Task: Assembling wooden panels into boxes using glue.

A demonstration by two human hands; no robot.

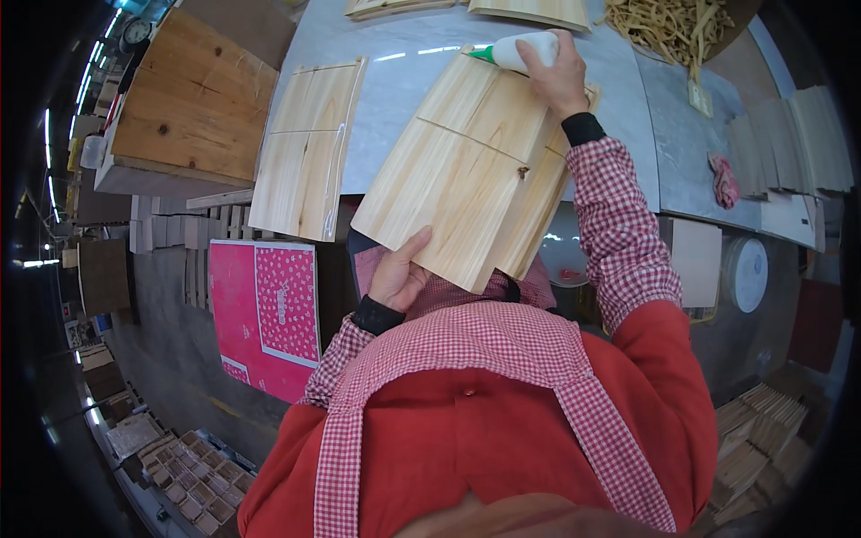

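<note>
My right hand (560,79) is closed around a white squeeze bottle (529,52) with a green nozzle. The nozzle tip is at the far edge of a pale wooden panel (448,184), which has a groove across it and a dark knot near its right side. At the panel's near edge, my left hand (401,276) grips the wood, thumb on top and the other fingers mostly hidden underneath. A second wooden panel (529,240) lies partly covered below it on the right. To the left rests a similar grooved panel (309,148) on the table.
More panels (529,11) lie at the far side of the grey table (395,99). Wood strips (668,31) are heaped at far right, near a pink cloth (723,179) and stacked grey boards (794,139). A large wooden box (193,99) and a pink carton (235,296) stand left.
</note>
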